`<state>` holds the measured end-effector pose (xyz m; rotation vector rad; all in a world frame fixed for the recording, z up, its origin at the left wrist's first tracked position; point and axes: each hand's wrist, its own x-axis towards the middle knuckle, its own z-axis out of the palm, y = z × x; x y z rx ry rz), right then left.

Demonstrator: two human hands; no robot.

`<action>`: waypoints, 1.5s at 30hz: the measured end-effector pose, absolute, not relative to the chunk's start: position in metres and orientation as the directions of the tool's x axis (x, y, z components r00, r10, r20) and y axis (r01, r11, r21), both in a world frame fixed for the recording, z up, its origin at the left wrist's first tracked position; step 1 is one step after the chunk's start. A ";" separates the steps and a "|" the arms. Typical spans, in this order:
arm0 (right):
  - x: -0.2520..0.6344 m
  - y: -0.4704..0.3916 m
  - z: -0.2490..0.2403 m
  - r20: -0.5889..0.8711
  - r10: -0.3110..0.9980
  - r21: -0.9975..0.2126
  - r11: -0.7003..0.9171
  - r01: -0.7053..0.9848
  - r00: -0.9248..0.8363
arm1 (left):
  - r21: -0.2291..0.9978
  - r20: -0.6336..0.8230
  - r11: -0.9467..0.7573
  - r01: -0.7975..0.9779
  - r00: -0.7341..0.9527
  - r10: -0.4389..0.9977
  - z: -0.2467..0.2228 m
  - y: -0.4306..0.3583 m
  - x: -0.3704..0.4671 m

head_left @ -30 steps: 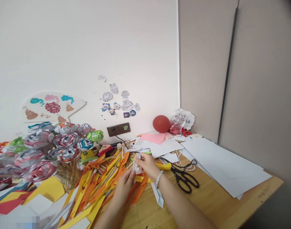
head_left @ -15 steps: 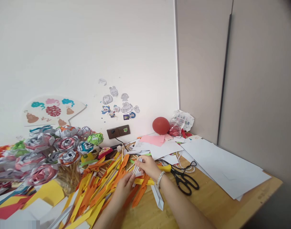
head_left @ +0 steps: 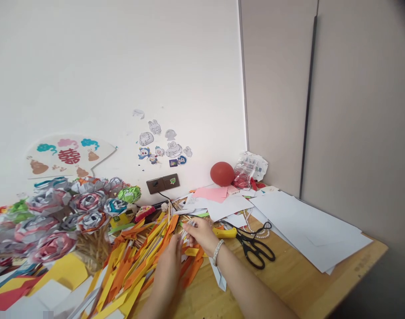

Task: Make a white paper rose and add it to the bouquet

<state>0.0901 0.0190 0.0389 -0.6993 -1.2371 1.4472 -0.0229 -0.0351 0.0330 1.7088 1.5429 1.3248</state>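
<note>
While the right hand [head_left: 201,235] pinches a folded white paper piece [head_left: 191,223] between thumb and fingers above the wooden table [head_left: 237,288], the left hand [head_left: 170,262] sits at its eight o'clock, blurred, its fingertips near the paper; whether it grips anything, I cannot tell. From the paper, orange and yellow paper strips [head_left: 124,266] lie at eight o'clock, paper roses [head_left: 89,201] at nine, a red balloon [head_left: 222,173] at one, black-handled scissors [head_left: 243,239] between three and four.
</note>
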 end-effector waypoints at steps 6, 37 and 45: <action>0.107 0.023 0.047 0.250 0.902 -0.968 0.220 -0.124 -0.352 | 0.997 0.080 -0.078 -0.019 0.176 0.981 0.038 -0.030 -0.026; 0.095 0.010 0.047 0.487 0.817 -0.873 0.439 -0.215 -0.309 | 0.792 0.034 0.241 -0.561 0.435 0.900 0.041 -0.055 -0.013; 0.097 0.005 0.050 0.418 0.830 -0.905 0.414 -0.094 -0.370 | 0.876 0.092 0.096 -0.472 0.360 0.928 0.035 -0.044 -0.015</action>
